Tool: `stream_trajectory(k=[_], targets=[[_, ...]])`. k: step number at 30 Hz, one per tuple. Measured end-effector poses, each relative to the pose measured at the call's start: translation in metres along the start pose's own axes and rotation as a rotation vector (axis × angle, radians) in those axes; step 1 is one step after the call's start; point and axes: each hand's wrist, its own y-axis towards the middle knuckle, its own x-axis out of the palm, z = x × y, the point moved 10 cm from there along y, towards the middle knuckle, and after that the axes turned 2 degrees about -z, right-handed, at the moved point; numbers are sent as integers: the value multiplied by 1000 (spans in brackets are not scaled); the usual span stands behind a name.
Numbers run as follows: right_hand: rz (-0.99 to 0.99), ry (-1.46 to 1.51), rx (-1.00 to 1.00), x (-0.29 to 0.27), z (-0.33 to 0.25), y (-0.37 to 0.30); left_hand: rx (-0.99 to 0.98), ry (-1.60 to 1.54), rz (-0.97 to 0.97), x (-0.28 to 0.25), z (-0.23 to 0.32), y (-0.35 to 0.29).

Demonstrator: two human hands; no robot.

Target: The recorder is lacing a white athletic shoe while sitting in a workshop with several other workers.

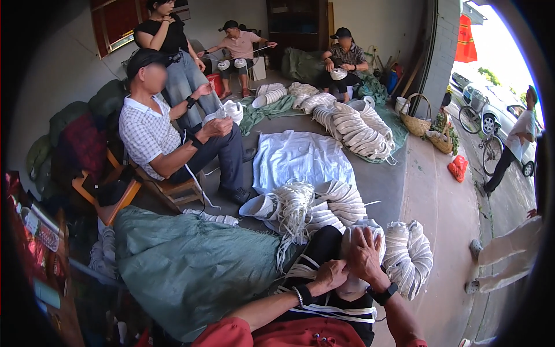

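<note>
On my lap sits a white shoe upper (376, 226), mostly covered by my hands. My right hand (366, 257), with a dark watch on its wrist, lies over its top with fingers curved around it. Beside it, my left hand (330, 275) is closed in a pinch at its left side; what the fingertips hold is hidden. A pale rounded piece (351, 288) shows below my hands. Long white laces (347, 314) lie across my dark-clothed thighs. A thick bundle of laces (293, 205) hangs just beyond my left knee.
Nested white uppers (409, 254) stand at my right, with more stacks (341, 202) ahead. A green tarp (191, 266) bulges at left; a white sheet (300, 157) covers floor ahead. A seated co-worker (151, 115) handles a white piece. Baskets (417, 122) stand by the doorway.
</note>
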Motion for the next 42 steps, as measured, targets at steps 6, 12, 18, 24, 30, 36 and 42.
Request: stream_trajectory(k=[6,12,18,24,30,36,42], targets=[[-48,20,-49,10,-6,1,-24,36,-3,4,-2,-6],[83,36,-105,0,-7,-7,-45,70,-1,3,9,-6],[15,47,-141,12,-6,-5,-70,42,80,-5,4,-1],[43,20,-149,5,-11,-12,31,67,36,-6,25,-8],[-117,-4,-133,8,-16,-12,-10,67,68,-10,11,0],[-158,-94,-312,2,-32,-4,241,322,118,-48,46,10],[-137,54,-350,-5,-15,-3,95,416,-380,-9,31,44]])
